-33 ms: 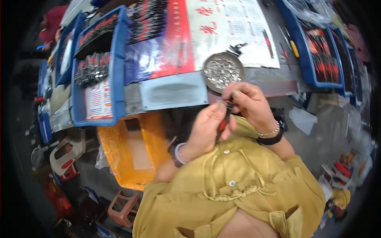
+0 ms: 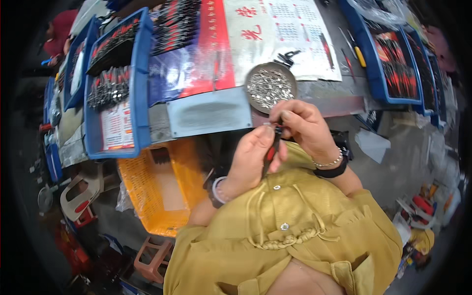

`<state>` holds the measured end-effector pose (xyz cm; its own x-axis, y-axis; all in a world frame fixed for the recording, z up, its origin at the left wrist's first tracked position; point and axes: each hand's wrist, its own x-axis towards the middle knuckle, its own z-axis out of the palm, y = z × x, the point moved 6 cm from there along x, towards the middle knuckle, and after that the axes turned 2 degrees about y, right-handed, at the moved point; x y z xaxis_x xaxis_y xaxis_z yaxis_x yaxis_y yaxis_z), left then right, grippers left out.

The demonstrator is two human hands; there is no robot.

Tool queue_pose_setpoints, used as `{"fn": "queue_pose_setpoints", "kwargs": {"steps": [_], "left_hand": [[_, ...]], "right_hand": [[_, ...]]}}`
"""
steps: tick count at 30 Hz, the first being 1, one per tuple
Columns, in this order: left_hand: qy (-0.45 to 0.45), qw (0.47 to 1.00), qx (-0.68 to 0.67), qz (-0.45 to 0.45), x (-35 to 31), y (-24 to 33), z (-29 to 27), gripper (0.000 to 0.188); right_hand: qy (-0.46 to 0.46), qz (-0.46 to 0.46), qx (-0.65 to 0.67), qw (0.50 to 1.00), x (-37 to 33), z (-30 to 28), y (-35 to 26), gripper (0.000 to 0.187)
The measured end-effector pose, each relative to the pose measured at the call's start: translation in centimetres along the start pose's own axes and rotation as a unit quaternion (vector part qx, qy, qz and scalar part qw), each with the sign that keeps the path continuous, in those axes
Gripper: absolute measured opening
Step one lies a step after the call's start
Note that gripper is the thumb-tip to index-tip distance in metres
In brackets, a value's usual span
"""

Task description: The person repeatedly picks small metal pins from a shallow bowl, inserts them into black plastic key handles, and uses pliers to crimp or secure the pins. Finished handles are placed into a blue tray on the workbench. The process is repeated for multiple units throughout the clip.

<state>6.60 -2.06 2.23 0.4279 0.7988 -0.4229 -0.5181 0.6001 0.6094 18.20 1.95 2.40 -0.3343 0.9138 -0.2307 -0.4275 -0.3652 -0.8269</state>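
To the far left of the hands, on the grey desk (image 2: 319,92), is a long blue bin (image 2: 141,88) with black and red tools (image 2: 109,86) that have shiny metal tips. Closer in, lower than the desk and left of the hands, is an orange basket (image 2: 132,189) with holes in its sides. Just up and left of the hands is a flat light blue plate (image 2: 209,112) with a dark smudge. The left hand (image 2: 248,155) is closed around a small black and red tool (image 2: 270,156), which is right between the two hands. Just past the hands is a round pan (image 2: 294,87) full of little silver bits (image 2: 268,87). The right hand (image 2: 307,130) has its fingers bent in at the tool's top end; I cannot tell what the fingertips pinch. Farther off to the right are a yellow-handled screwdriver (image 2: 361,57) and another blue bin (image 2: 379,87) with red and black tools (image 2: 400,73).
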Motion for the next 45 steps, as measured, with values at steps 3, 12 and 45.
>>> {"fn": "queue_pose_setpoints", "kwargs": {"steps": [3, 12, 45], "left_hand": [[0.006, 0.999, 0.049, 0.012, 0.0, 0.1, 0.2, 0.029], [0.002, 0.993, 0.113, 0.045, -0.7, -0.2, 0.4, 0.025], [-0.050, 0.995, 0.075, 0.035, 0.2, -0.4, -0.7, 0.027]], "right_hand": [[0.009, -0.004, -0.030, 0.999, 0.0, 0.0, 0.3, 0.015], [-0.024, -0.097, -0.074, 0.992, -1.3, 1.2, 0.0, 0.013], [-0.001, -0.053, -0.133, 0.990, 0.2, 2.0, -0.8, 0.020]]}}
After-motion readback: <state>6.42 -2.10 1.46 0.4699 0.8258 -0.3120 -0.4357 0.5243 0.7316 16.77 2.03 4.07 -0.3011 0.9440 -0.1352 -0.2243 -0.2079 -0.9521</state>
